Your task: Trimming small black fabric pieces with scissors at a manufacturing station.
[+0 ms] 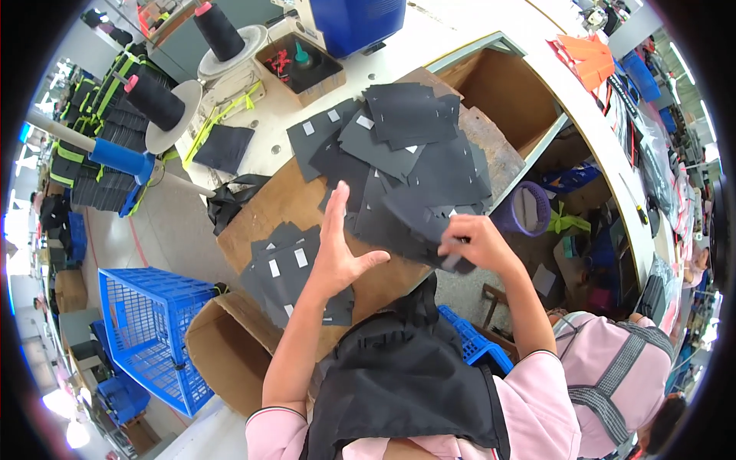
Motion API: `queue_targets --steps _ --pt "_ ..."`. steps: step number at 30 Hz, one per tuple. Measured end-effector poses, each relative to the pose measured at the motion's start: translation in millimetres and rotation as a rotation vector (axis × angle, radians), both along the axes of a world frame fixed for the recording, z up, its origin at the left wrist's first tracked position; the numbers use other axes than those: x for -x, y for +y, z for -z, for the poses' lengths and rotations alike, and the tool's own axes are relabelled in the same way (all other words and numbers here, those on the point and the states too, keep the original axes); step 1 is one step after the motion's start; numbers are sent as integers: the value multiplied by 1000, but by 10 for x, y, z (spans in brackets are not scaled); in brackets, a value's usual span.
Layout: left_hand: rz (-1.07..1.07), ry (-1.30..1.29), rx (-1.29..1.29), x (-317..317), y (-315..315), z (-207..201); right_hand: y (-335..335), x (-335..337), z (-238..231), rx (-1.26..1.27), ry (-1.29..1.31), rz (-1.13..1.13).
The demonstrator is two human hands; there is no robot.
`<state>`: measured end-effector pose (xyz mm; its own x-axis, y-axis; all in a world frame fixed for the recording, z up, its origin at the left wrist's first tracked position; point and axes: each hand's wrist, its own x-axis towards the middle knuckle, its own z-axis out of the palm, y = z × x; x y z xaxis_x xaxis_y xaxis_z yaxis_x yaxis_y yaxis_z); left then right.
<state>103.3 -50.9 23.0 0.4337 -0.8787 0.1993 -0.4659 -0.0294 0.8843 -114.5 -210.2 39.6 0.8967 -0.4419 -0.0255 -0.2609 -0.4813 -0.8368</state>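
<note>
My left hand (337, 257) is raised over the brown board (383, 287), its fingers stretched up and the thumb apart, with nothing in it. Beside it on the left lies a smaller pile of dark grey fabric pieces (268, 287), some with white labels. My right hand (477, 239) has its fingers curled round the edge of a dark fabric piece (414, 211), which is smeared by motion. Beneath and beyond that piece spreads a large heap of similar dark pieces (410, 115), overlapping one another, several with small white labels.
Two black thread cones (218, 31) stand at the far left by a blue machine part (360, 23). A box of small red parts (303, 65) sits behind the heap. Blue crate (153, 291) and cardboard box (230, 345) stand left. A person in pink (613, 376) is close at right.
</note>
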Motion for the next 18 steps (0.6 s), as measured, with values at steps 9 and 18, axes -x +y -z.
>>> queue_targets --steps 9,18 --pt "327 1022 -441 200 264 -355 320 -143 -136 -302 -39 52" --pt "-96 935 -243 313 450 -248 823 -391 -98 185 -112 399"
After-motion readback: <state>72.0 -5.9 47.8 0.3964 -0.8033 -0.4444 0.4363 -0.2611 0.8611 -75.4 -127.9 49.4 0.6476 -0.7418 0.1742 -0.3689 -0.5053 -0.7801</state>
